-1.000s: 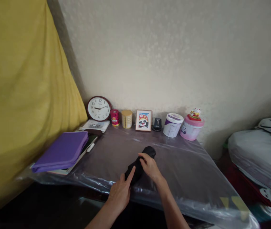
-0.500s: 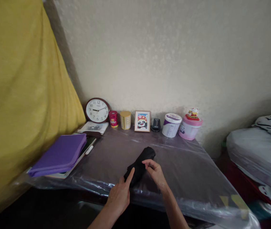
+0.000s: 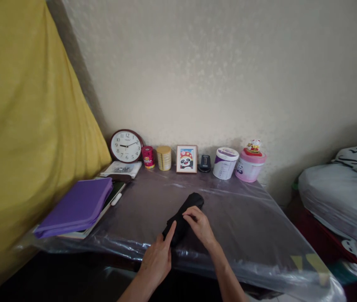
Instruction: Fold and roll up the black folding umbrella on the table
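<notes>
We find the black fabric bundle [image 3: 195, 200] at the lower centre of the frame, lying aslant on the table [image 3: 244, 222]. It is elongated, matte and softly creased, rounded at its upper-right end and ragged in outline at its lower-left end.

The left hand [image 3: 157, 258] rests at that lower end, forefinger stretched straight over the cloth; the other fingers are largely hidden, so we cannot tell whether they grip. The right hand [image 3: 201, 228] lies against the bundle's right flank, thumb and forefinger drawn together in a pinch; we cannot tell whether cloth is caught between them.

The tabletop is dark brown under clear, wrinkled plastic sheeting that glints along the near edge. At left-centre we note a flat purple folder [image 3: 74, 205] with rounded edges, atop other flat items, and a slim white object [image 3: 116, 199] beside it.

Across the middle of the frame, near the mottled wall [image 3: 197, 75], we record a round dark-rimmed clock [image 3: 126, 145], a glossy red canister [image 3: 148, 158], a ribbed yellow-lidded canister [image 3: 164, 160], a rectangular picture frame [image 3: 186, 159], and two cylindrical tubs, one white [image 3: 225, 165], one pink-lidded [image 3: 250, 168]. Yellow draped cloth [image 3: 24, 126] fills the left.
</notes>
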`<state>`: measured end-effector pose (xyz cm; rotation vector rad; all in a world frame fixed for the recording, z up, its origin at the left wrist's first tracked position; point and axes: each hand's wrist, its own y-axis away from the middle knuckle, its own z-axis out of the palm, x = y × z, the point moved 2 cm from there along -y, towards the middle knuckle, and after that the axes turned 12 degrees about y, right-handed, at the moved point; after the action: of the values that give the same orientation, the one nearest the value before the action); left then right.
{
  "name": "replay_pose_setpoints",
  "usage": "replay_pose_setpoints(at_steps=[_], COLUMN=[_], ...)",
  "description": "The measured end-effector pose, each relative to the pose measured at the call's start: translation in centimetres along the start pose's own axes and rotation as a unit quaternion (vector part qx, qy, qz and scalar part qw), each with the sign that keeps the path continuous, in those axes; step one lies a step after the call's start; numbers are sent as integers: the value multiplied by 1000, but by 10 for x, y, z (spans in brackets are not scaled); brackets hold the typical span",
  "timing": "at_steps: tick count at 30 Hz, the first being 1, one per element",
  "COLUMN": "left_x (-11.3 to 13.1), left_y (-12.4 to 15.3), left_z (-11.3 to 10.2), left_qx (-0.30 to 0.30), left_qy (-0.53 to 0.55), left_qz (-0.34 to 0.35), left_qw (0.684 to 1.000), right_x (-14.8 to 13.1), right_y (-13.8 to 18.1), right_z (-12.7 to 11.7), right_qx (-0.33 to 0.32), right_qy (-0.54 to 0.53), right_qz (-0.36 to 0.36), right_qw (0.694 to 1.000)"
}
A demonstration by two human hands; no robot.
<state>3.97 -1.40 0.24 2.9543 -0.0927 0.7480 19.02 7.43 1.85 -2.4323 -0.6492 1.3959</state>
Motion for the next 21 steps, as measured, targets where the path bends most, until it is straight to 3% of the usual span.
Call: replay_pose_setpoints(at_steps=[6,10,12,17,19,21], left_x=[-5,-10,-13,-28,-34,-37], left_y=[-4,-8,-10,-14,-15,-14], left_z=[-6,-14,-18,-26,-31,-36], left_qx=[-23,-28,-61,-156,-118,-20], left_qy=[70,167,265,468,428,283], left_qz=[-14,-22,-50,-130,-141,-134], left_qw=[997,985,961,860,885,949], right_x=[14,31,39,54,57,59], right_y=[31,46,51,58,59,59], right_z=[-37,-66,-72,-72,-70,-69], right_qx=[-15,79,103,108,110,110], right_qy=[-87,-94,-81,-93,-102,-103], right_qz=[113,218,233,244,243,240], right_qw=[990,968,963,959,958,959])
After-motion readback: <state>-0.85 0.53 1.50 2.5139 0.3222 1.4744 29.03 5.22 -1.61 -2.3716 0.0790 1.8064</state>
